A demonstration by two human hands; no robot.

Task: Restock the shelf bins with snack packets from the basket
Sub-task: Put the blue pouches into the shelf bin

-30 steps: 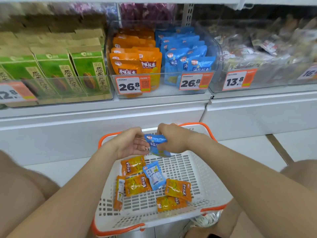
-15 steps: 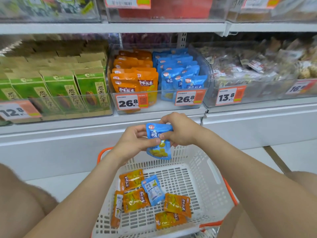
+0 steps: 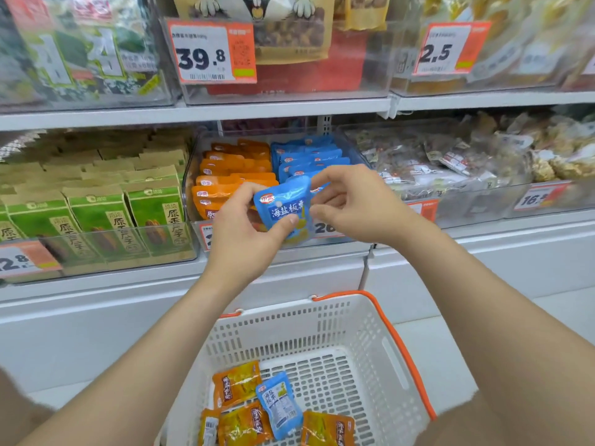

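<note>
A blue snack packet (image 3: 285,206) is held upright in front of the clear shelf bin (image 3: 346,141). My left hand (image 3: 244,233) pinches its lower left side, thumb on its face. My right hand (image 3: 351,204) pinches its upper right edge. Behind it the bin holds rows of orange packets (image 3: 231,169) on the left and blue packets (image 3: 309,156) on the right. Below, the white basket (image 3: 383,342) with an orange rim holds several orange packets (image 3: 236,383) and one blue packet (image 3: 279,403).
Green boxes (image 3: 103,217) fill the bin to the left. A clear bin of mixed wrapped snacks (image 3: 450,162) stands to the right. An upper shelf (image 3: 289,107) with price tags hangs above. A white cabinet front (image 3: 128,317) lies below the bins.
Both hands have lifted the blue packet up from above the basket to the front of the orange-and-blue bin. The view has tilted upward, so the upper shelf now shows.
</note>
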